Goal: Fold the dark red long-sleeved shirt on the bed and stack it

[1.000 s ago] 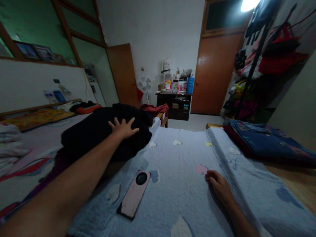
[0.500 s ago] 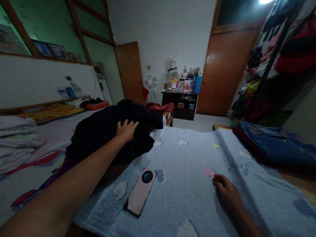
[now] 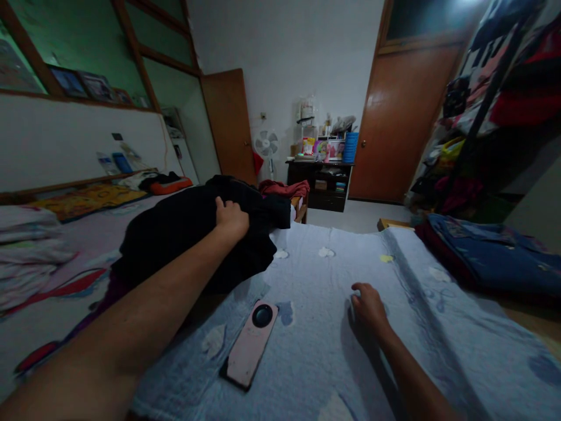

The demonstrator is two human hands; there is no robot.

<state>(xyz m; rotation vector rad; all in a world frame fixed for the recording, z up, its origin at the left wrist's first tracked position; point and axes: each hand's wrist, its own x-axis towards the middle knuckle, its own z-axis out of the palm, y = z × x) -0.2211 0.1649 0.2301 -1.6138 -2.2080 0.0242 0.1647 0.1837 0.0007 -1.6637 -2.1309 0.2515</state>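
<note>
My left hand (image 3: 232, 221) reaches onto a heap of black clothing (image 3: 170, 228), its fingers curled into the dark cloth; the fingertips are partly hidden. Above the pale blue quilted bedspread (image 3: 315, 345), my right hand (image 3: 369, 307) hangs with fingers apart and slightly bent, holding nothing. Its shadow falls on the fabric beside it. A pink phone (image 3: 252, 345) with a round black camera ring lies back side up on the bedspread, between my two arms.
Folded jeans (image 3: 495, 248) are stacked at the right edge. Crumpled light bedding (image 3: 30, 251) lies at the far left. A reddish cloth (image 3: 284, 189) sits behind the black heap. Beyond stand a fan (image 3: 267, 144) and a dark cabinet (image 3: 319, 196).
My left hand has shifted slightly right on the black clothing, and its spread fingers have curled in. My right hand has moved left and away from me, over the bedspread.
</note>
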